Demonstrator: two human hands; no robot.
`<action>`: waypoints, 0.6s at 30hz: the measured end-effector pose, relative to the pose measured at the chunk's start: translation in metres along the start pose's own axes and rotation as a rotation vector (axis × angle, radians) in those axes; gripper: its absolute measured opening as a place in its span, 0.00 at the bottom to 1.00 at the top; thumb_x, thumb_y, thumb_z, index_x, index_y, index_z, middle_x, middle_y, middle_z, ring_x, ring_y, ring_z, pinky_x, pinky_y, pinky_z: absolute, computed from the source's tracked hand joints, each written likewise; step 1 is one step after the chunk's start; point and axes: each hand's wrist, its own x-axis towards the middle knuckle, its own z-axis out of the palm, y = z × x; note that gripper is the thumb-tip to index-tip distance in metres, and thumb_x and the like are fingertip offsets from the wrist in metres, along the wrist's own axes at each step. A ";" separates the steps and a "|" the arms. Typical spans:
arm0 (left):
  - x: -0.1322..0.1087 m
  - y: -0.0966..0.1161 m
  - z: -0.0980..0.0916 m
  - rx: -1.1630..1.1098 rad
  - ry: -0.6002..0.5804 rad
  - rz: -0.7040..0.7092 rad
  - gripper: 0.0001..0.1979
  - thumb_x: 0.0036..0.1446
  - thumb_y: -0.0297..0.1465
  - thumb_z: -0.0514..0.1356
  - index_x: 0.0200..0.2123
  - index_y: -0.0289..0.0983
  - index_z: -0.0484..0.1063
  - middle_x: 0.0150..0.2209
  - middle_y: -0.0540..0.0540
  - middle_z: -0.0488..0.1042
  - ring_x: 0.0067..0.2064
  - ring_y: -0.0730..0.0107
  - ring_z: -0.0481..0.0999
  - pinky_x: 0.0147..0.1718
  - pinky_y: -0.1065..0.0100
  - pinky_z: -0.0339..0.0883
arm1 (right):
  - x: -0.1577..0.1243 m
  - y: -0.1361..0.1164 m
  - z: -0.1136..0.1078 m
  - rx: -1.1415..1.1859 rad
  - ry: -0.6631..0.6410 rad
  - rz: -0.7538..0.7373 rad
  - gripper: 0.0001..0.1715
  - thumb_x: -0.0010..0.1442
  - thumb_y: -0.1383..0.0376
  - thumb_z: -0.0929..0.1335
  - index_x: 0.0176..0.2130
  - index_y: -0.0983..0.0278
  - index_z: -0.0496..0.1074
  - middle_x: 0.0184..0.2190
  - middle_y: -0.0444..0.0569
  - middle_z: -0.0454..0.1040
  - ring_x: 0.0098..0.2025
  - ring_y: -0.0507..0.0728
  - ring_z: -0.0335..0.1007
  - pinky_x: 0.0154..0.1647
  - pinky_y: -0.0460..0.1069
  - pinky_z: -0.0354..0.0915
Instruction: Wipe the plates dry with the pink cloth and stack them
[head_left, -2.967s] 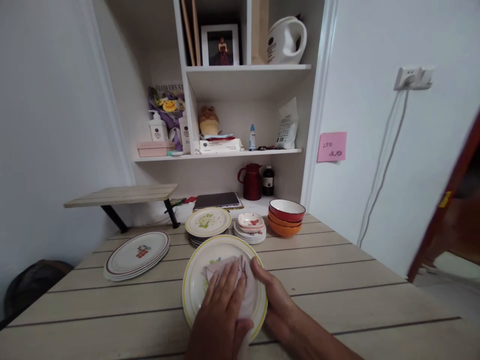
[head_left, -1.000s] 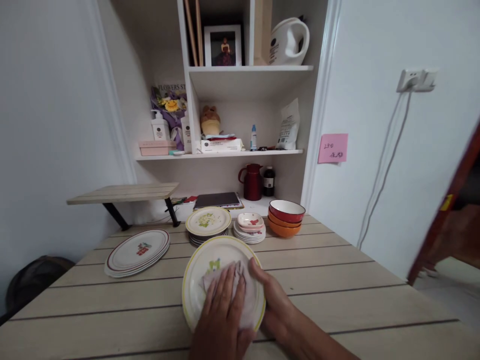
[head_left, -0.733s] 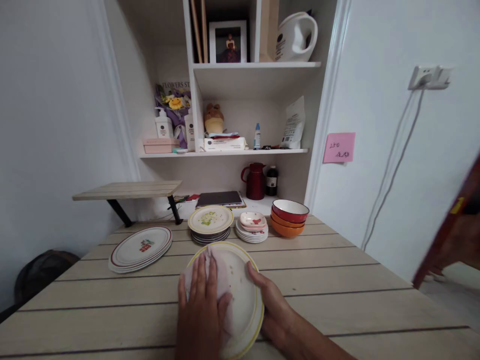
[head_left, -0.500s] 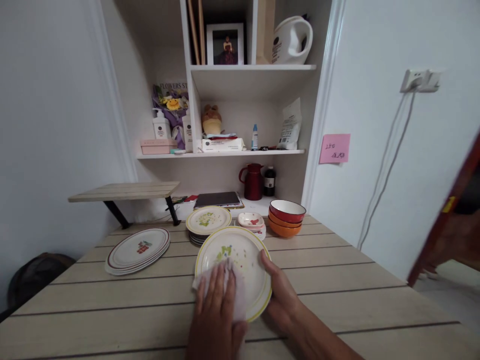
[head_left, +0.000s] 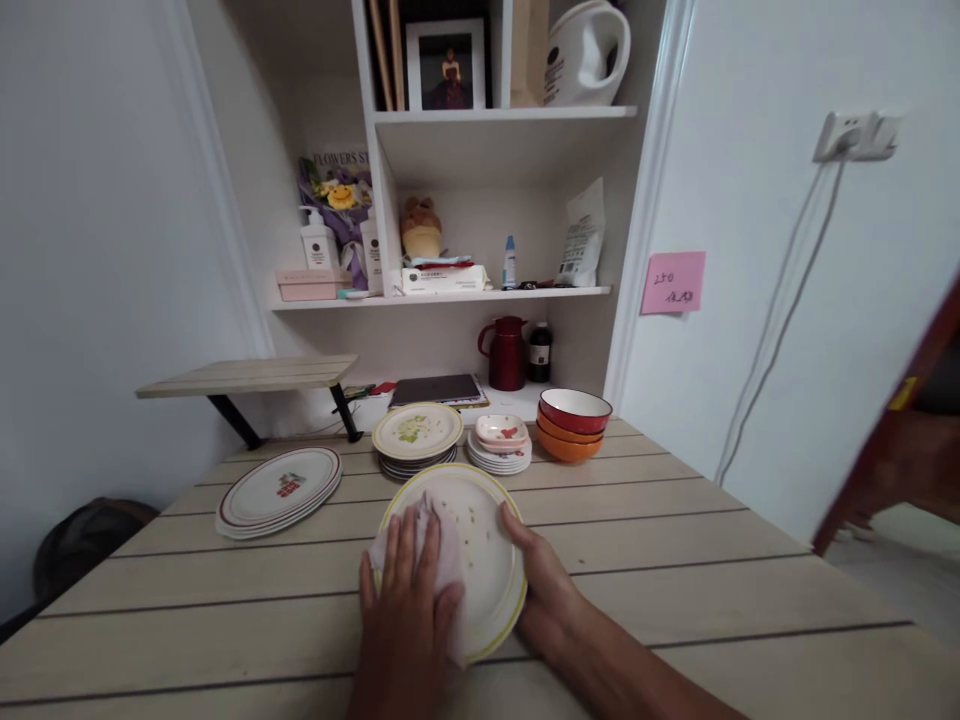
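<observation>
A white plate (head_left: 484,580) with a yellow rim and green leaf print is tilted up above the table. My right hand (head_left: 551,590) grips its right edge, thumb on the face and fingers hidden behind. Against the left part of the plate my left hand (head_left: 409,580) presses a pale pinkish cloth (head_left: 442,540), its fingers laid over it. Just behind is a stack topped by a matching yellow-rimmed plate (head_left: 418,430). Small plates (head_left: 500,460) carry a little square dish (head_left: 501,430) beside that stack.
Oval plates (head_left: 281,490) are stacked on the wooden table (head_left: 675,560) at left, near a small raised shelf (head_left: 247,376). Red and orange bowls (head_left: 574,430) stand nested at back right. Behind are a red jug (head_left: 506,355), a dark bottle (head_left: 539,352) and a laptop (head_left: 435,390).
The plate has shifted a little left and down with both hands. My left hand and the cloth have slid toward the plate's upper left, covering the leaf print. The view has tilted slightly.
</observation>
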 end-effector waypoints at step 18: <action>0.017 0.011 -0.007 -0.116 0.003 0.014 0.31 0.61 0.22 0.47 0.67 0.34 0.45 0.65 0.34 0.56 0.67 0.56 0.52 0.60 0.48 0.56 | 0.002 -0.008 -0.002 -0.009 -0.052 -0.097 0.37 0.61 0.48 0.62 0.59 0.71 0.64 0.50 0.58 0.75 0.52 0.61 0.71 0.59 0.57 0.59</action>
